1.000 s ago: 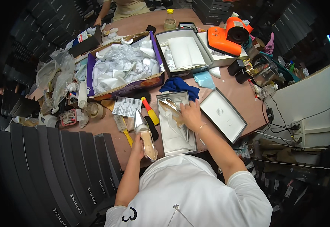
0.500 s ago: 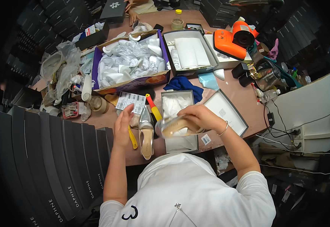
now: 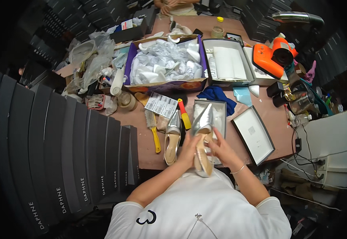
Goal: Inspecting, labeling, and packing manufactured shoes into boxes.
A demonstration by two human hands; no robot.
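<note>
Both my hands hold one silver pointed shoe (image 3: 202, 143) above the near edge of the table. My left hand (image 3: 189, 150) grips its left side and my right hand (image 3: 221, 146) its right side. The toe points away from me, over an open grey shoebox (image 3: 220, 107) lined with white paper. The matching silver shoe (image 3: 173, 135) lies on the brown table (image 3: 141, 135) just left of my left hand, toe pointing away.
A yellow-handled brush (image 3: 153, 126), a red and yellow tool (image 3: 184, 114), a printed label sheet (image 3: 161, 104) and the box lid (image 3: 253, 134) surround the shoebox. Behind stand a purple box of crumpled paper (image 3: 163, 63), a second grey box (image 3: 226, 63) and an orange device (image 3: 271, 57). Black stacked boxes (image 3: 62, 151) line the left.
My right hand has lifted the silver shoe out of the box toward me. My left hand left the shoe on the table and joined the right on the lifted shoe.
</note>
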